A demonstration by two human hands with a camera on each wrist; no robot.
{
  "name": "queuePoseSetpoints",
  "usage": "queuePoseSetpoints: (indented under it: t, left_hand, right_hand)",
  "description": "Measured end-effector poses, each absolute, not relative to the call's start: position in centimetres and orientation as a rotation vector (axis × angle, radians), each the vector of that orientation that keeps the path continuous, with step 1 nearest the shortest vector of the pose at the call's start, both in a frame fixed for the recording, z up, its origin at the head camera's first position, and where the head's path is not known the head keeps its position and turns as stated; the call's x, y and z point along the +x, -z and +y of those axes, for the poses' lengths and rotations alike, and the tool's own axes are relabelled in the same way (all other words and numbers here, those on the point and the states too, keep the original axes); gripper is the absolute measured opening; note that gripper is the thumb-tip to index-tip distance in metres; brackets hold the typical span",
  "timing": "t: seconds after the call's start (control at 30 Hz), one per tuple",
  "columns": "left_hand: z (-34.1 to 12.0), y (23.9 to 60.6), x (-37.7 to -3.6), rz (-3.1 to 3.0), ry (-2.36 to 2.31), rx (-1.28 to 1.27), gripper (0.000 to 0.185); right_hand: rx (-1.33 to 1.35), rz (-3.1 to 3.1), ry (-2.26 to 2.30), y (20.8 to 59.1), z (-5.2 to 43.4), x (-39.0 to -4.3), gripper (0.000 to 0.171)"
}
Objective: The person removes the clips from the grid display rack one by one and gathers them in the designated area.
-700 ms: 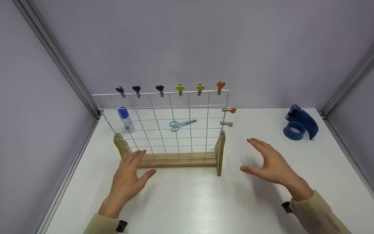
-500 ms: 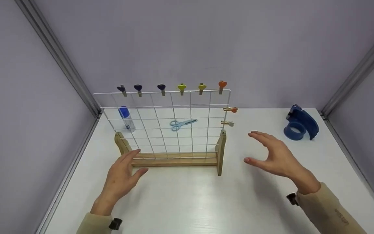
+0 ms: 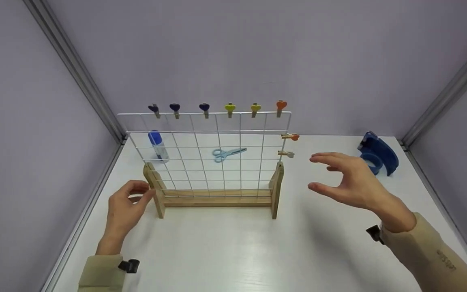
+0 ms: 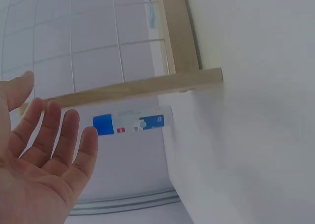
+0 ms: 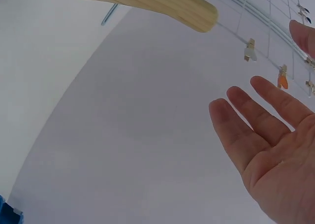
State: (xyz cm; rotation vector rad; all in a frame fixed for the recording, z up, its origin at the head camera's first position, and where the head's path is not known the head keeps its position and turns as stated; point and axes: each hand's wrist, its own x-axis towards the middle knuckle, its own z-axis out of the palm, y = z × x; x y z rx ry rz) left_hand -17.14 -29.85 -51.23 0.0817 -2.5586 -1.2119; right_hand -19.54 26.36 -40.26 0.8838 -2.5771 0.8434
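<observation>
White bench (image 3: 233,247) and lilac walls framed the scene. Nearest, the left hand (image 3: 126,209) was held with loosely curled, empty fingers just beside the left wooden foot (image 3: 155,190) of the wire grid rack (image 3: 213,154). The right hand (image 3: 349,180), spread wide, was raised right of the rack's pegs (image 3: 285,153), farther away. A blue tape dispenser (image 3: 377,153) stood beyond.

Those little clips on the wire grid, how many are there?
8. Six sit along the wire grid's top edge: three dark blue, two yellow, one orange. Two sit on its right edge: orange, white. None looks hidden.
</observation>
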Motion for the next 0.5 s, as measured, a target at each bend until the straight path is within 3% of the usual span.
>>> queuePoseSetpoints:
  t: [0.5]
  left_hand:
    - [-32.5, 51.8, -20.8, -2.504, 1.737, -0.053, 0.055]
  right_hand:
    - [1.133, -2.478, -0.833, 35.4, 23.3, -19.8, 0.039]
